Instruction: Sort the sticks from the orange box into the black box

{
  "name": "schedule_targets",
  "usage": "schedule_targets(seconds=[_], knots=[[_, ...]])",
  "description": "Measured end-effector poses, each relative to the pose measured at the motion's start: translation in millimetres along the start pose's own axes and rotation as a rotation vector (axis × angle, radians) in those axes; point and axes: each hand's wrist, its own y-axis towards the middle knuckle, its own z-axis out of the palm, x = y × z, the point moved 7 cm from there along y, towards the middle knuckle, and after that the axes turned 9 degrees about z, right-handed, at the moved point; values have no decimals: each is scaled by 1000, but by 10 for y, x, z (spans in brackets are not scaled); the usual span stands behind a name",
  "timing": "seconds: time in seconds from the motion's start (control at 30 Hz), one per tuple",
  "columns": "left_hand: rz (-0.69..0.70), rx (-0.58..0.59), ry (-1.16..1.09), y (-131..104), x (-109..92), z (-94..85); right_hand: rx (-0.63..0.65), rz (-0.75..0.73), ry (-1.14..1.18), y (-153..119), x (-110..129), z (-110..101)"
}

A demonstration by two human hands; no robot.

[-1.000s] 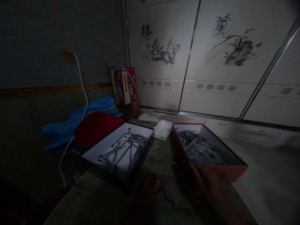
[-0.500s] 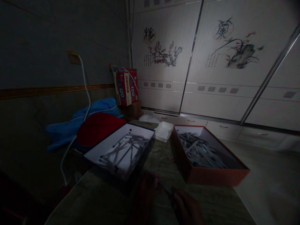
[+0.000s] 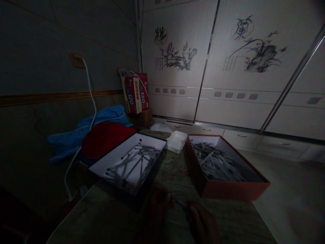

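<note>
A thin, pen-like stick (image 3: 179,202) spans the space between my two hands, low in the dim view. My left hand (image 3: 159,203) is closed on its left end, and my right hand (image 3: 201,217) is wrapped round its right end. Beyond my left hand lies a dark-edged box (image 3: 101,164) with a white inside, holding several scattered thin sticks. On the right stands an orange-red box (image 3: 235,190), with a dense heap of similar sticks (image 3: 218,164) in it. Fingertip details are dark and blurred.
A small white tray (image 3: 177,141) sits between the boxes at the far side of the table (image 3: 175,173). Red cloth (image 3: 105,139), blue cloth (image 3: 111,114) and a white cable (image 3: 91,89) are at the left. Red cartons (image 3: 135,93) stand behind, before sliding doors.
The view has shifted slightly. Both hands remain close to where they were, with the stick between them; it now lies a little flatter.
</note>
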Motion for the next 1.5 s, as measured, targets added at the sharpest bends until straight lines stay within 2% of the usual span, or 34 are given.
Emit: schedule_targets(seconds=[0.07, 0.3, 0.4, 0.53, 0.8, 1.0, 1.13, 1.3, 1.5], knots=[[0, -9, 0, 2, -13, 3, 38, 5, 4, 4, 24, 13], [30, -6, 108, 6, -24, -36, -64, 34, -1, -13, 112, -91], [48, 22, 146, 23, 1, -41, -64, 21, -12, -11, 98, -83], [66, 36, 111, 29, 6, -41, -3, 17, 3, -4, 91, -25], [-1, -26, 52, -24, -25, -15, -26, -1, -18, -21, 179, -54], [37, -3, 31, 45, 33, -34, -81, 20, 15, -25, 94, -70], [45, -21, 37, 50, 36, -51, -14, 19, 12, -14, 61, -23], [32, -13, -6, 19, 35, -43, -58, 39, -26, -23, 122, -65], [41, -11, 33, 30, 2, -25, -24, -9, -25, -21, 121, -25]])
